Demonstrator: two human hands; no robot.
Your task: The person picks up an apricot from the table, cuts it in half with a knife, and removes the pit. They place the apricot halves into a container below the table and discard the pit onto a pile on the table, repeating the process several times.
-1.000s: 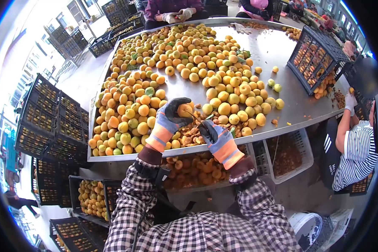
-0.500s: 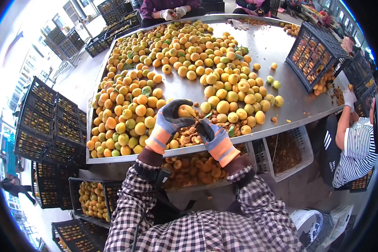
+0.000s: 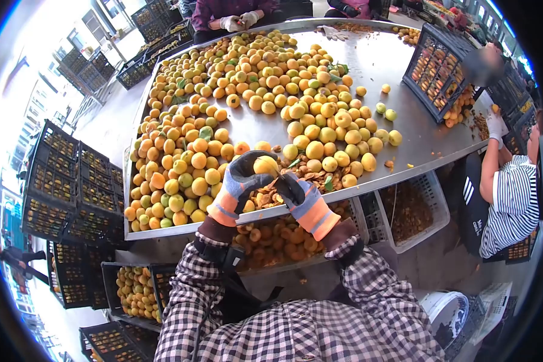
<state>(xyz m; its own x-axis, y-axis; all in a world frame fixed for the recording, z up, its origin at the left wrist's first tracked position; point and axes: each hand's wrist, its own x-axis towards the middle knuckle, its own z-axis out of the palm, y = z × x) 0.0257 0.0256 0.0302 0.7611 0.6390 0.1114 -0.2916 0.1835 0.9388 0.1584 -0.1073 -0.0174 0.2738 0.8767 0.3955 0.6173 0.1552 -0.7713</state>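
Note:
My left hand (image 3: 238, 181), in a blue, orange and black glove, is closed around a yellow-orange apricot (image 3: 265, 165). My right hand (image 3: 303, 199), gloved the same way, sits just right of the fruit with its fingers pressed together. Whatever those fingers hold is hidden. Both hands are above the near edge of a metal table (image 3: 404, 148). Beneath and behind them lies a heap of brown-orange scraps (image 3: 311, 175) with a few green leaves. Whole apricots (image 3: 181, 175) are piled to the left and beyond.
Below the table edge stand a container of orange cut fruit (image 3: 277, 241) and a white crate of brown scraps (image 3: 411, 214). A black crate (image 3: 437, 72) leans at right, spilling fruit. Stacked crates (image 3: 60, 181) line the left. A person in stripes (image 3: 513, 202) sits at right; others work opposite.
The apricot in my left hand has turned, showing a smoother, rounder side. My right hand has shifted slightly left and up against it. The view has tilted a little.

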